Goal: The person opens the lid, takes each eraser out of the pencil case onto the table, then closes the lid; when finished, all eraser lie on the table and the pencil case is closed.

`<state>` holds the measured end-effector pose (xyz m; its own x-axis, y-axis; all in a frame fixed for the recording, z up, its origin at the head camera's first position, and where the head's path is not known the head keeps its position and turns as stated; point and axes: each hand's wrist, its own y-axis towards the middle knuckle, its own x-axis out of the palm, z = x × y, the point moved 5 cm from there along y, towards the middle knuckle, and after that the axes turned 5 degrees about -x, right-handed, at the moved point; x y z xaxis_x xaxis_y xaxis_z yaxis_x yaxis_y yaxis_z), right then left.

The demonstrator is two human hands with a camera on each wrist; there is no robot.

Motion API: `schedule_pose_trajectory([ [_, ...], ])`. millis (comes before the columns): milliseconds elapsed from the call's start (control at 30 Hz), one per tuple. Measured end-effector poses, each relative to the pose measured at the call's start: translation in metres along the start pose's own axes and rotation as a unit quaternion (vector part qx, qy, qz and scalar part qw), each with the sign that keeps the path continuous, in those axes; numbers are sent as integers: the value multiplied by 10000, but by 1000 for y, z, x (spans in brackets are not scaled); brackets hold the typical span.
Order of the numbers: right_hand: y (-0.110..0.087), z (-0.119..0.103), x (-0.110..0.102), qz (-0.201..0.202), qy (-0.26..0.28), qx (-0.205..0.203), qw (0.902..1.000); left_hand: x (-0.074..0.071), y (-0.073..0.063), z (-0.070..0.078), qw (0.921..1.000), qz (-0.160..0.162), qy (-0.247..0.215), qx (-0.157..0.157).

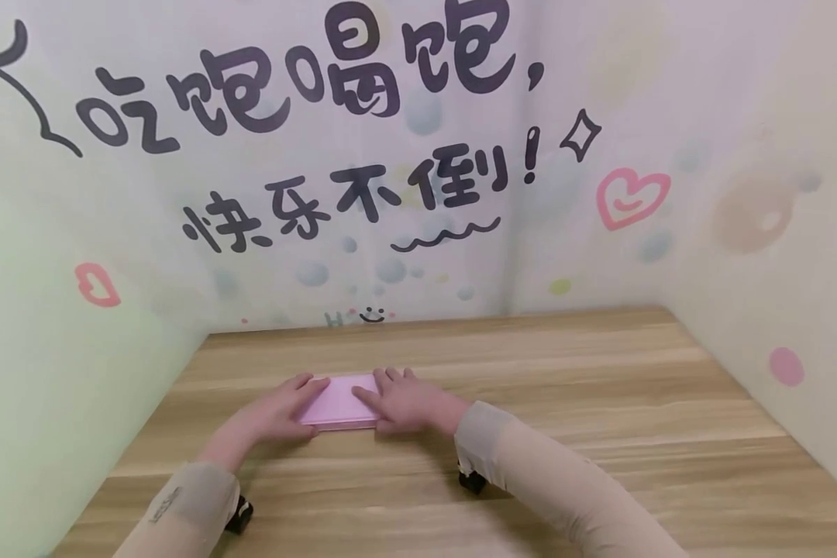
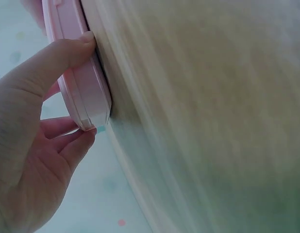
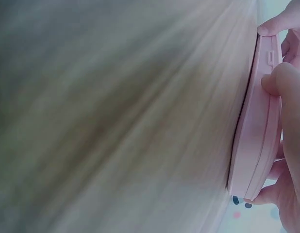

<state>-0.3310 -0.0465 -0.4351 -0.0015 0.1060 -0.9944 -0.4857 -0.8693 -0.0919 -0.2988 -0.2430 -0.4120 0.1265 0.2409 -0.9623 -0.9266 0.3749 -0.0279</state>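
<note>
A flat pink case [image 1: 342, 397] with rounded ends lies on the wooden table, its long side toward me. My left hand [image 1: 277, 411] grips its left end, the thumb on the front side and the fingers around the end. At the opposite end, my right hand [image 1: 408, 401] holds it, with the thumb at the front and a finger over the lid. In the left wrist view, the left thumb presses the side wall of the case [image 2: 82, 92]. A seam and a small clasp [image 3: 271, 58] show along the front in the right wrist view.
The wooden table [image 1: 565, 387] reaches a back wall [image 1: 321, 194] printed with dark characters, hearts and bubbles. Plain side walls stand at left and right. Black wrist devices [image 1: 239, 514] sit under both beige sleeves [image 1: 551, 473].
</note>
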Motion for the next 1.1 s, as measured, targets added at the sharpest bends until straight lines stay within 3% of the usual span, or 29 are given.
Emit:
schedule_pose_trajectory([
  [333,-5,0,-3,-181,208,42,9996,0,4,5,9997,-35,130,225],
  [667,-1,1,-7,157,-191,55,9997,-3,6,4,9990,-9,384,223],
  [900,-1,-5,-5,123,-419,82,9990,-2,4,7,9970,2,707,317],
  [1100,-1,-3,-6,-14,-332,159,9993,-1,4,9,9972,-41,676,332],
])
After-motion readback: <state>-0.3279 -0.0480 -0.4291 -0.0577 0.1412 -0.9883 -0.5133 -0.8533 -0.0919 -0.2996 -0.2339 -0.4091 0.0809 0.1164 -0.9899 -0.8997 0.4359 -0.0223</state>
